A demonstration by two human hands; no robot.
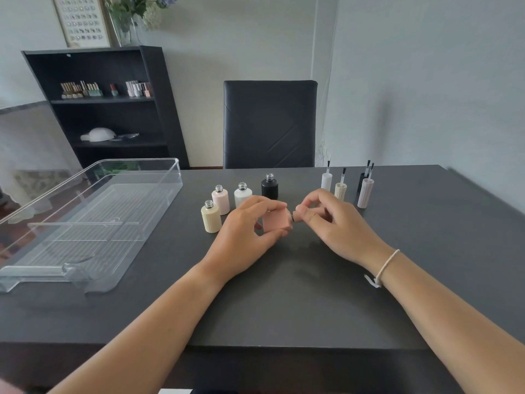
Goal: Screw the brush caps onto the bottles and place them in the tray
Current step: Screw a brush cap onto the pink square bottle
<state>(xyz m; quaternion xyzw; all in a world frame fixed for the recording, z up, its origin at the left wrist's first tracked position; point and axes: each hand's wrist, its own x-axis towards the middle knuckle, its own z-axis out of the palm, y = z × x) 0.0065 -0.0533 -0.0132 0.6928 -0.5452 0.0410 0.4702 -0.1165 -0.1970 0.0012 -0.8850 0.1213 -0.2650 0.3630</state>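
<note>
My left hand (250, 227) grips a salmon-pink bottle (276, 220), tilted on its side with its neck toward the right. My right hand (331, 220) pinches a small cap at that neck; the cap is mostly hidden by my fingers. Behind my hands stand open bottles: cream (211, 217), pale pink (221, 200), white (242, 194) and black (269, 186). To the right, brush caps stand upside down with brushes up: white (326, 180), cream (340, 190), black (361, 182) and pale pink (365, 192). A clear plastic tray (170, 177) lies at the left.
The dark table (284, 294) carries everything. A black chair (270, 123) stands behind its far edge. A black shelf unit (153, 109) with small bottles stands at the back left against the wall.
</note>
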